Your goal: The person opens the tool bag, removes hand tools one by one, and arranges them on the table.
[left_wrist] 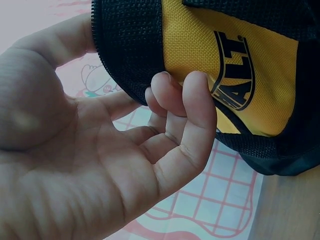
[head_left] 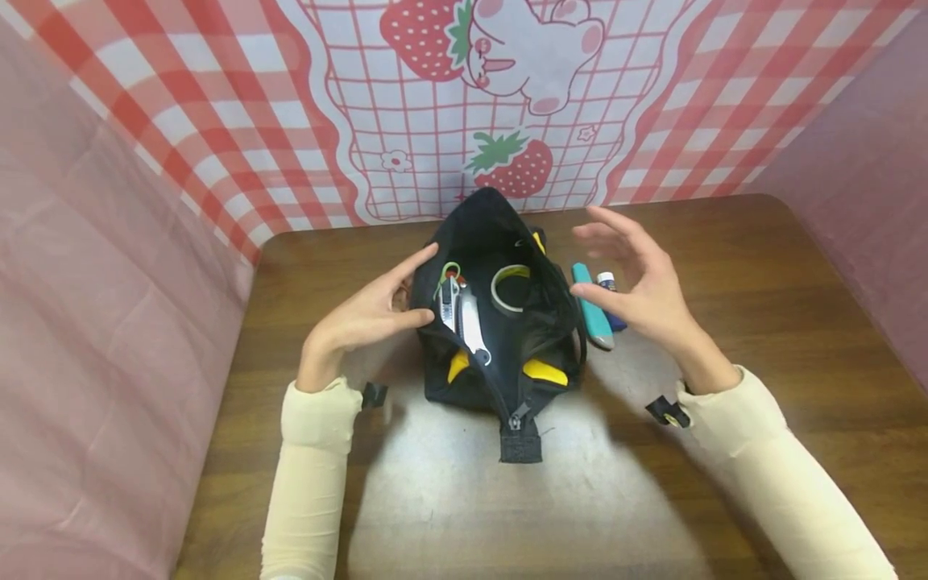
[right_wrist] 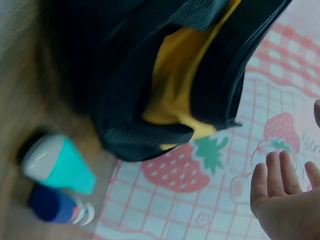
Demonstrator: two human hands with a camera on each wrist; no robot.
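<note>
Brown table, teal object and blue tube beside black bag

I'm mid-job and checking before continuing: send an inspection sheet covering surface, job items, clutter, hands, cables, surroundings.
Surface: brown wood-look table, glare near the front.
Job items: black-and-yellow bag, mouth open, with a silver tool and a pale ring inside.
Clutter: teal tool and blue tube, right of the bag.
Hands: left hand grips the bag's left rim; right hand raised, holding nothing.
Cables: nothing seen.
Surroundings: strawberry-print cloth behind; pink curtains at both sides.
</note>
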